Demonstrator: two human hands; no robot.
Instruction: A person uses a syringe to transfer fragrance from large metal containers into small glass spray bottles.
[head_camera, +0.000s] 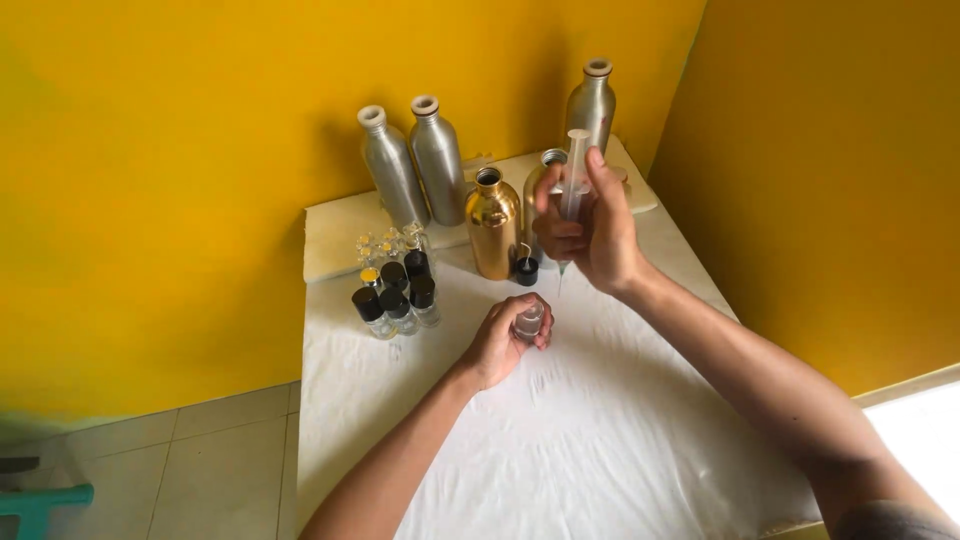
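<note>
The right hand (590, 225) is closed around a clear plastic syringe (575, 185), held upright above the table with its tip pointing down and the thumb up by the plunger; whether any liquid sits in the barrel I cannot tell from here. Below it and a little nearer, the left hand (500, 340) is curled around a small clear glass vial (529, 320), steadying it upright on the white cloth (600, 440) that covers the table; the vial's mouth is open and its contents do not show. Behind the hands stand five metal bottles: three tall silver aluminium bottles (437, 160) along the yellow wall, all without caps, a shorter gold bottle (493, 225) with an open mouth, and another silver one mostly hidden behind the right hand. A small black cap (526, 271) sits just beside the gold bottle's base. To the left, a cluster of small vials with black caps (397, 295) stands close together, five as far as I can count, with a few uncapped clear ones (385, 243) behind them, too small to number.
</note>
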